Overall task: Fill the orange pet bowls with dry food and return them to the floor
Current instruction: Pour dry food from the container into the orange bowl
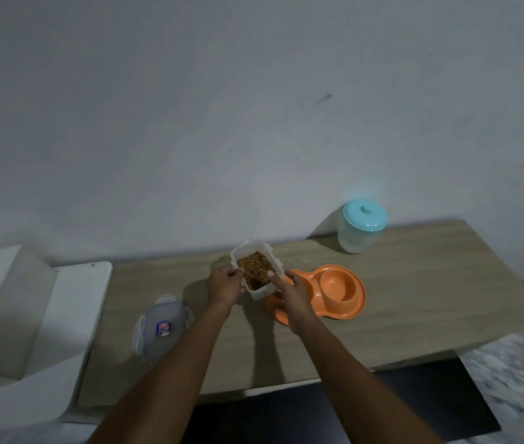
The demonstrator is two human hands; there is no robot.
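Nearest us on the desk (414,299), left of our arms, lies a clear lid (161,328). Our left hand (223,288) and right hand (292,299) each keep a grip on one side of the open container (260,291), tilted, with dry food (254,267) inside. The right hand hides the near end of the orange pet bowl (334,290) on the desk. Farther back, a teal-lidded jar (361,227) stands by the wall (190,123)

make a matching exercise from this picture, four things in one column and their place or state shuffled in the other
1 food container
2 clear lid
3 orange pet bowl
4 blue-lidded jar

A farthest back on the table
B held by left hand and right hand
C lying flat, left of both hands
D right of the container, visible cup empty

Pairs: 1-B, 2-C, 3-D, 4-A
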